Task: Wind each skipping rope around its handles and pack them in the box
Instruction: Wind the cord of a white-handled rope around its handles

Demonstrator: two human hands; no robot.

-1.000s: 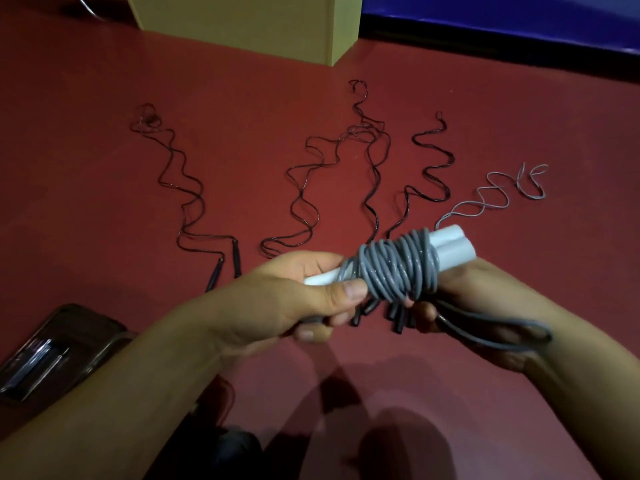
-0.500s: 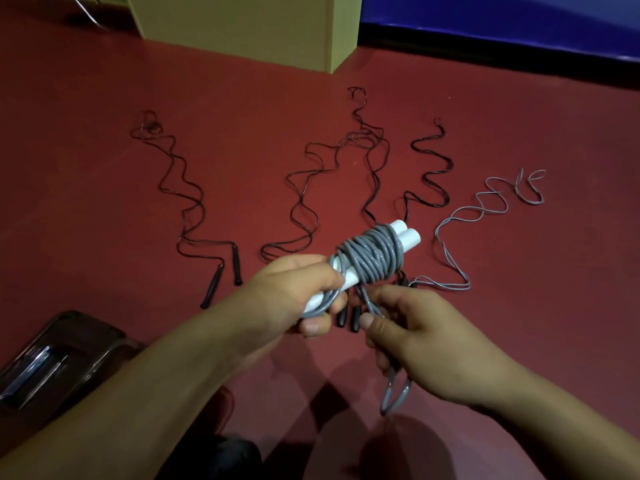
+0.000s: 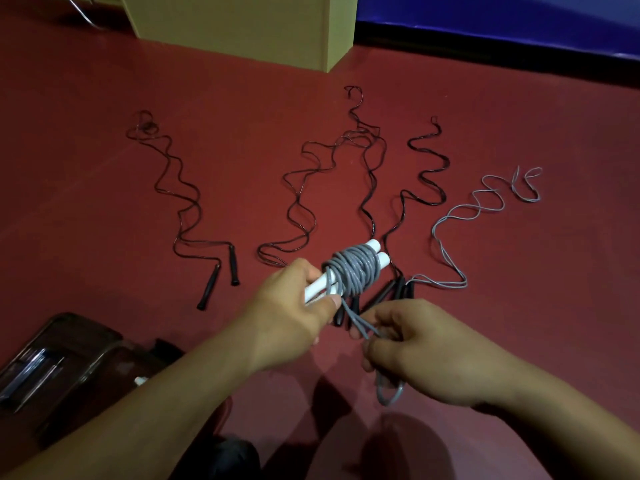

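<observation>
My left hand [image 3: 294, 306] grips two white handles [image 3: 375, 252] held side by side, with grey rope [image 3: 353, 270] wound in a thick coil around them. My right hand [image 3: 419, 344] pinches the loose end of that grey rope, and a loop [image 3: 389, 396] hangs below the hand. A tan box [image 3: 242, 26] stands on the red floor at the back. Black skipping ropes lie uncoiled on the floor: one at the left [image 3: 180, 199], others in the middle [image 3: 304, 195]. Another grey rope [image 3: 485, 209] lies at the right.
A dark tray-like object [image 3: 52, 358] with shiny items lies at the lower left. A blue mat [image 3: 502, 19] with a black edge runs along the back right. Black handles [image 3: 398, 289] cluster on the floor just beyond my hands.
My right hand has come from under the coil to the front and pulled the loose end down toward me. The wound handles now tilt up to the right.
</observation>
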